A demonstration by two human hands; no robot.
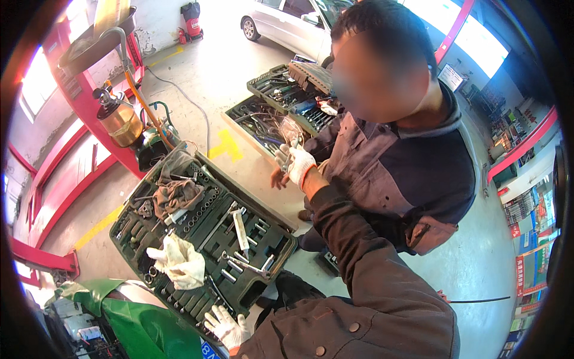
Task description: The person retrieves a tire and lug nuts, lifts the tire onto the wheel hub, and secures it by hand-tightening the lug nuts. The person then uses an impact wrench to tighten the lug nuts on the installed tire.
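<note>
My left hand (pixel 227 329), in a white knit glove, lies with fingers spread at the near edge of an open dark green tool case (pixel 279 240). My right hand (pixel 299 164), gloved too, reaches out before a co-worker, its fingers apart; whether something small lies at its fingertips is unclear. In the case are a pale crumpled cloth (pixel 179 263), a brown-grey rag (pixel 176 196), a white tube (pixel 240 232), a ratchet handle (pixel 245 263) and rows of sockets (pixel 201 209). Past my right hand, a tool drawer (pixel 251 122) holds wrenches and a clear plastic bag (pixel 290 130).
The co-worker (pixel 400 161) stands close on the right, a bare hand (pixel 278 178) below mine. A red lift post (pixel 89 113) and oil drainer (pixel 119 122) are at the left. A green cover (pixel 143 326) lies over a vehicle nearby. A silver car (pixel 287 24) is parked behind.
</note>
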